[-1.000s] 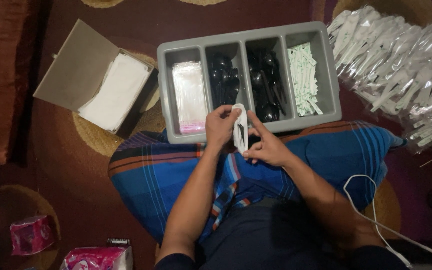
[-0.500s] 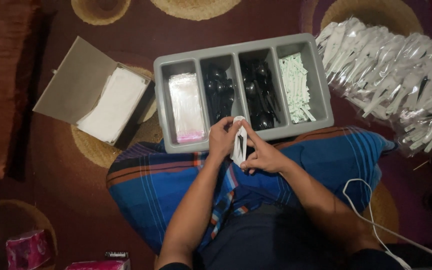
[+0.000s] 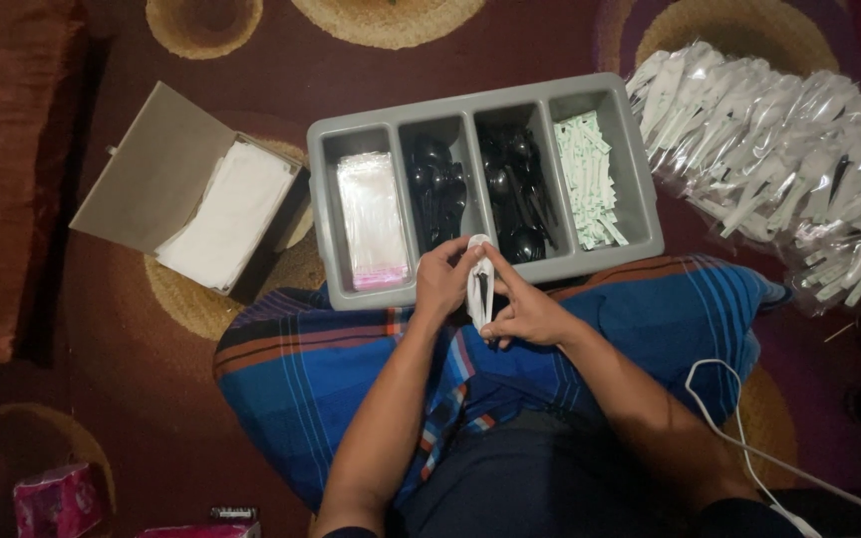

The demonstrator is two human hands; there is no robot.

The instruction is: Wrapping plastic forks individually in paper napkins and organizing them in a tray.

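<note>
Both my hands hold one small clear packet point(image 3: 479, 286) with white and black contents, upright over my lap. My left hand point(image 3: 443, 279) grips its upper left side; my right hand point(image 3: 527, 311) pinches its lower right side. Just beyond them sits a grey four-compartment tray point(image 3: 640, 214). From left to right it holds clear plastic bags point(image 3: 372, 219), black spoons point(image 3: 434, 189), black forks point(image 3: 518, 194) and pale green sachets point(image 3: 588, 179).
An open cardboard box point(image 3: 156, 164) with white napkins point(image 3: 226, 214) lies at the left. A big heap of sealed cutlery packets point(image 3: 789, 149) lies at the right. A white cable point(image 3: 739, 438) runs by my right arm. Pink packages point(image 3: 52, 498) sit at bottom left.
The view has shifted slightly. My hands stay together on the packet, working it just in front of the tray.
</note>
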